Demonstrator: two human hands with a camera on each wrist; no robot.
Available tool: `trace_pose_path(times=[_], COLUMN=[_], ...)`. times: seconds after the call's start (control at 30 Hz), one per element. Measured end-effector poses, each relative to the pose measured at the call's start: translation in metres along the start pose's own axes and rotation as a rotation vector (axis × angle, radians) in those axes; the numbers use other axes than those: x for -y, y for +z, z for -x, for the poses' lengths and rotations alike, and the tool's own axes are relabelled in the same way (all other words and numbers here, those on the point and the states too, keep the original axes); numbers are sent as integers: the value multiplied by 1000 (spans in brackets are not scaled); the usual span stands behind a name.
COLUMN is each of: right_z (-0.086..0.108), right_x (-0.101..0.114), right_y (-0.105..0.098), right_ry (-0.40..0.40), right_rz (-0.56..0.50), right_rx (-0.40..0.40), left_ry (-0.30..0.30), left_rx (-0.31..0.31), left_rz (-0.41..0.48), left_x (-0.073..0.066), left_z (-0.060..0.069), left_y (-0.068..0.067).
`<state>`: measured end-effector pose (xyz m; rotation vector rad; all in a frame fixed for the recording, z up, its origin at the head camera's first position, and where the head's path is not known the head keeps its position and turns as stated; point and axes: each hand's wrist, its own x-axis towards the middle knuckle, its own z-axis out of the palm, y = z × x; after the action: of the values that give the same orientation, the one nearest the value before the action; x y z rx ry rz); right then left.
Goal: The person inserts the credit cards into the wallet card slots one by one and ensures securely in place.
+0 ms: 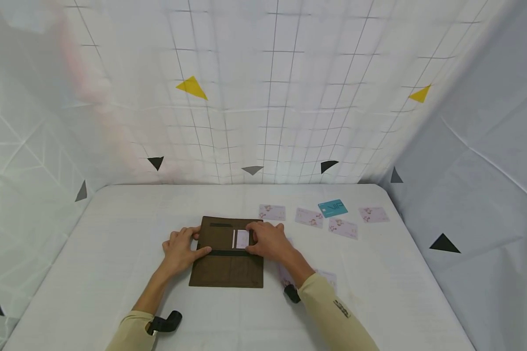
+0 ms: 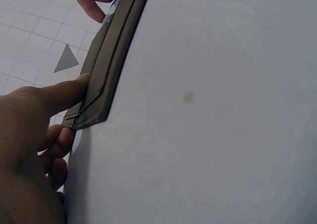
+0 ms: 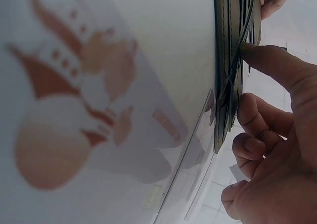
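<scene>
A brown wallet (image 1: 226, 271) lies spread open on the white table, with a dark band across its middle. A pale card (image 1: 242, 239) shows through the window pocket of its upper half. My left hand (image 1: 178, 251) grips the wallet's left edge, thumb on the inner face and fingertips at the edge, as the left wrist view shows. On the opposite side, my right hand (image 1: 270, 241) holds the right edge beside the pale card, its thumb low near the band and index finger higher up. In the right wrist view, the wallet's layered pockets (image 3: 225, 50) appear edge-on.
Several pale printed cards (image 1: 343, 228) lie on the table (image 1: 127, 229) to the right, around a blue VIP card (image 1: 333, 208). Under the right forearm, more printed cards (image 1: 327, 277) are partly covered. White sheeting (image 1: 246, 112) hangs behind and at both sides.
</scene>
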<state>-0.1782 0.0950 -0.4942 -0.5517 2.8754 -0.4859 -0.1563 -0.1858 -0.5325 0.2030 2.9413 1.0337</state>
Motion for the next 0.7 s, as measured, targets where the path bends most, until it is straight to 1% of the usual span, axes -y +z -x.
trace_pose_path(times=[0.37, 0.7], right_z=[-4, -7], right_x=[-1, 1], right_y=[3, 3], right_ry=[-28, -41], right_rz=[22, -1], right_rx=[-20, -7], left_ry=[2, 1], left_rx=[-2, -8], left_rz=[-2, -6], left_x=[1, 1], left_z=[0, 0], left_y=[1, 2])
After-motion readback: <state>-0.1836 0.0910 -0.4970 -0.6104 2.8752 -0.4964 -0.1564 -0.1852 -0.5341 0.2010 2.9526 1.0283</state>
